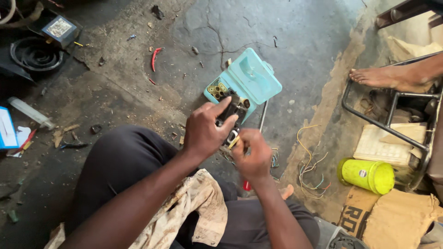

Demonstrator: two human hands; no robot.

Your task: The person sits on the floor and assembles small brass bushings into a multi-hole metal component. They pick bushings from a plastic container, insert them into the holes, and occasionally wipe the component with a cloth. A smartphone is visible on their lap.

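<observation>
I watch from the head view; my left hand (203,131) is wrapped around a small dark component (229,115), thumb and forefinger pinching its upper end, and it sits just on the near side of the turquoise case (251,78), almost touching the case's lower edge; my right hand (253,154) is clenched around a slim tool with a yellowish tip (234,142), and a red end (247,186) pokes out below the fist, which I take for its handle; the tip meets the underside of the component.

As I judge it, the risk lies in that tip; the part is held in the air over my lap with nothing beneath it, so a slip of the tool could drive it into the left fingers (226,127); a loosened small piece could fall onto the cracked, littered floor (194,32) near the case and be lost among the scraps; the loose coloured wires (309,166), to the right of and nearer than the case, could snag a sleeve or the tool.

The turquoise case lies open, lid tipped to the right; its tray holds small yellowish and dark pieces that I cannot identify; a yellow-green tub (367,175), far right of the case, lies on its side, contents hidden.
</observation>
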